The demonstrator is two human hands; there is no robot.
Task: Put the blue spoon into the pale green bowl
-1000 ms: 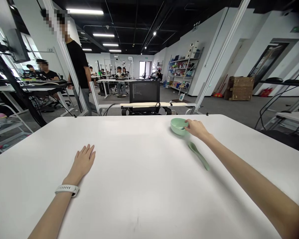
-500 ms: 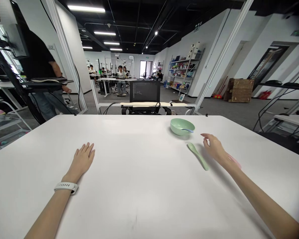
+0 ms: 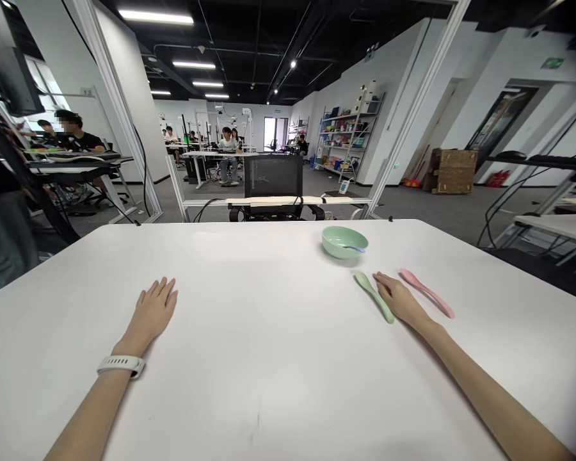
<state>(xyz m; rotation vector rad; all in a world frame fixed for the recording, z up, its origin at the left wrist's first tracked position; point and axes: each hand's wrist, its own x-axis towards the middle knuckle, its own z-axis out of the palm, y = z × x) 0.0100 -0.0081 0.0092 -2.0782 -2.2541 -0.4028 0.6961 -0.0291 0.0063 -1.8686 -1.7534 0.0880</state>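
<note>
My right hand (image 3: pixel 397 296) lies on the white table (image 3: pixel 269 358) between a green spoon (image 3: pixel 374 296) on its left and a pink spoon (image 3: pixel 427 292) on its right, fingers stretched out and touching or nearly touching the green spoon. A pale green bowl (image 3: pixel 344 242) sits farther back, with a small blue spoon (image 3: pixel 354 248) resting inside it. My left hand (image 3: pixel 152 312) rests flat and open on the table at the left, holding nothing; a white watch is on its wrist.
Beyond the table's far edge stand a black monitor (image 3: pixel 273 176), metal frame posts and more desks with seated people. A person in dark clothes (image 3: pixel 0 211) stands at the far left. Shelves (image 3: pixel 350 137) and a wooden crate (image 3: pixel 454 170) are at the back right.
My right hand left the bowl's rim and drew back toward me, settling between the green and pink spoons. A blue spoon now lies in the bowl. The left hand stayed put.
</note>
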